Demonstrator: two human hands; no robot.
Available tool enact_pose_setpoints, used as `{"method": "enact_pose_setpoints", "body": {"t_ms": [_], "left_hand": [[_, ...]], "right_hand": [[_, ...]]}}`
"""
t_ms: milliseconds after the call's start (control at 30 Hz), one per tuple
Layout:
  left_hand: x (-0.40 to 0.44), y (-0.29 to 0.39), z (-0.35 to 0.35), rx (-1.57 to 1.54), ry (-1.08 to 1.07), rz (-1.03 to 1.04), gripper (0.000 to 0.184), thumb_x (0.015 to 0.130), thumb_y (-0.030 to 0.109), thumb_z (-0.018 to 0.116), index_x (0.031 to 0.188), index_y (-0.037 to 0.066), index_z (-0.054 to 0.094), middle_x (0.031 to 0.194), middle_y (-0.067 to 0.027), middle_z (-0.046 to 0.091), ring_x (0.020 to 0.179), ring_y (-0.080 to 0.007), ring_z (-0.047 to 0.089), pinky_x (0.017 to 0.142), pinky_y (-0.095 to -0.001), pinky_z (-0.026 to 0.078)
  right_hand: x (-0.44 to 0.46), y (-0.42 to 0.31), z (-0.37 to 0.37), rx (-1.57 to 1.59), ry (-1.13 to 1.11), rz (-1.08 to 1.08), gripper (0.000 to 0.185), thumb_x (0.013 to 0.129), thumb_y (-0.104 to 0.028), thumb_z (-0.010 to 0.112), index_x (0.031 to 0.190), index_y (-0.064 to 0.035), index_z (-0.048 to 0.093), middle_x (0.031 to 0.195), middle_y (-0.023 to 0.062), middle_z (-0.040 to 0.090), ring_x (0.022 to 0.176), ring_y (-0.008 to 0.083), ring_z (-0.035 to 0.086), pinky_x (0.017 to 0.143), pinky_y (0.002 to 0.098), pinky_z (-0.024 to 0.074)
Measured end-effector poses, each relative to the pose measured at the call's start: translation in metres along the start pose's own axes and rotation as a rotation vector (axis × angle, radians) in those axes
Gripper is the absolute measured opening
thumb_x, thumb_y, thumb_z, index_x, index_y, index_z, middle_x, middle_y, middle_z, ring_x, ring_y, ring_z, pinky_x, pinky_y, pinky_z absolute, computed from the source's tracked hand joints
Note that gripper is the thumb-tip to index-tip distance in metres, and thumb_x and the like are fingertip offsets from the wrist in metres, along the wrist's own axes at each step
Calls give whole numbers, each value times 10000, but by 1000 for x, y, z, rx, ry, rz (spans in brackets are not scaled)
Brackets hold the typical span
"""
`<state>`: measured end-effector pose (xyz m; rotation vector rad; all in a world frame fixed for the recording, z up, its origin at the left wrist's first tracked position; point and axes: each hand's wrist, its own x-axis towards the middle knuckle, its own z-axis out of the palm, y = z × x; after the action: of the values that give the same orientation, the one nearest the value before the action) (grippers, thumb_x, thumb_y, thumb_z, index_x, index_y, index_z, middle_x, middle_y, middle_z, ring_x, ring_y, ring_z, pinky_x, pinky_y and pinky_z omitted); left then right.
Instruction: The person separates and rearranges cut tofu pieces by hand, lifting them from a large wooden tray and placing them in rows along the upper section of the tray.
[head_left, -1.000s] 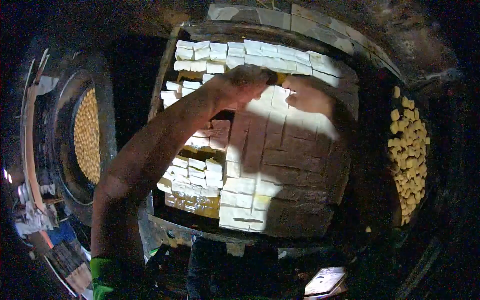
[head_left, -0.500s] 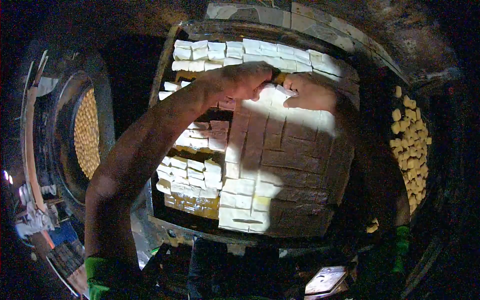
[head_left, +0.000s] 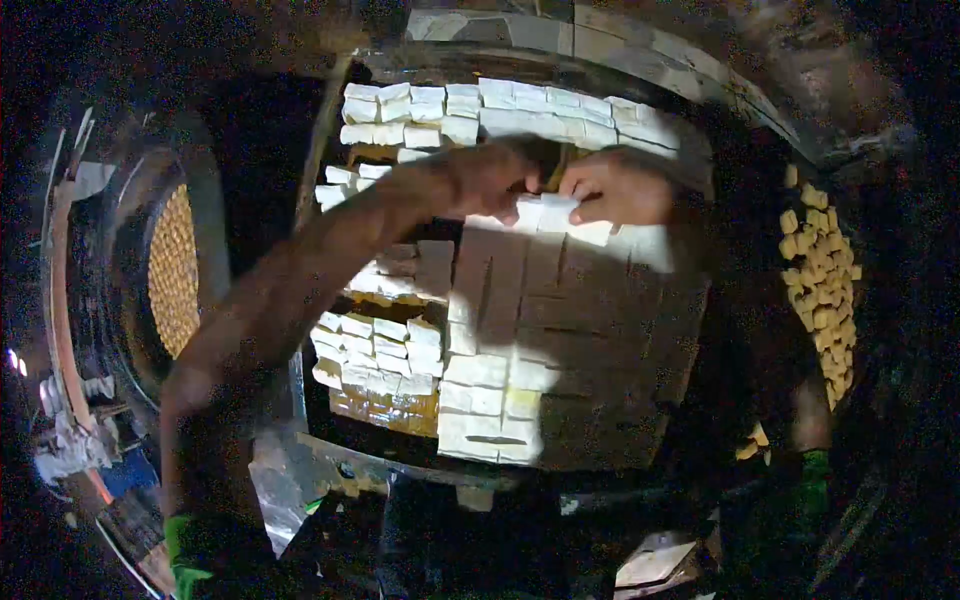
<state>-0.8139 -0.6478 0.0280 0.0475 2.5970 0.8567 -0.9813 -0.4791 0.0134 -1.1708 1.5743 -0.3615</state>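
A broad slab of white tofu [head_left: 580,330], scored into rectangles, lies on a dark wooden board. At its far edge, a small tofu block [head_left: 555,214] sits between my two hands. My left hand [head_left: 495,180] has its fingers curled down at the block's left end. From the other side, my right hand [head_left: 625,190] pinches the block's right part between thumb and fingers. Separate tofu pieces [head_left: 378,345] stand in rows on the left of the board, and more cut tofu [head_left: 550,105] lines the far side. My forearms shade much of the slab.
Left of the board is a round dark pan [head_left: 140,290] filled with small yellowish pieces [head_left: 172,270]. A heap of golden-yellow chunks [head_left: 822,280] lies to the right. Pale tiles [head_left: 490,27] edge the far side. Surroundings are dark.
Both hands have come slightly nearer with the tofu block, which now lies flatter at the slab's far edge. At the left, the piece beside the slab is less shaded.
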Motion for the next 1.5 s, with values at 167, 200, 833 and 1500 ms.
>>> {"method": "enact_pose_setpoints", "body": {"t_ms": [167, 200, 833, 1500], "left_hand": [[4, -23, 26, -352, 143, 119, 558, 756, -2, 747, 1252, 11, 490, 1077, -174, 650, 844, -304, 705, 772, -389, 568], [3, -28, 35, -358, 139, 115, 558, 756, -2, 747, 1252, 11, 490, 1077, -174, 650, 844, -304, 705, 772, -389, 568], [10, -46, 27, 211, 45, 229, 573, 717, 226, 822, 1170, 27, 531, 1057, -207, 608, 979, -394, 618, 814, -491, 510], [1, -36, 70, 365, 527, 550, 560, 805, 405, 745, 1124, -13, 554, 1093, -199, 586, 1050, -382, 588, 895, -452, 508]], "right_hand": [[-4, 7, 21, -466, 317, -313, 488, 826, -165, 738, 1269, -17, 595, 1048, 169, 674, 945, 275, 650, 829, 376, 524], [-6, 10, 26, -461, 311, -312, 488, 826, -165, 738, 1269, -17, 595, 1048, 169, 674, 945, 275, 650, 829, 376, 524], [11, 17, 35, -323, 155, -130, 422, 878, -308, 715, 1147, -18, 568, 1002, 148, 630, 944, 277, 604, 840, 395, 478], [-3, 15, 69, -542, 425, -249, 523, 781, -290, 801, 1150, -16, 551, 1146, 205, 581, 1065, 373, 585, 873, 451, 489]]}}
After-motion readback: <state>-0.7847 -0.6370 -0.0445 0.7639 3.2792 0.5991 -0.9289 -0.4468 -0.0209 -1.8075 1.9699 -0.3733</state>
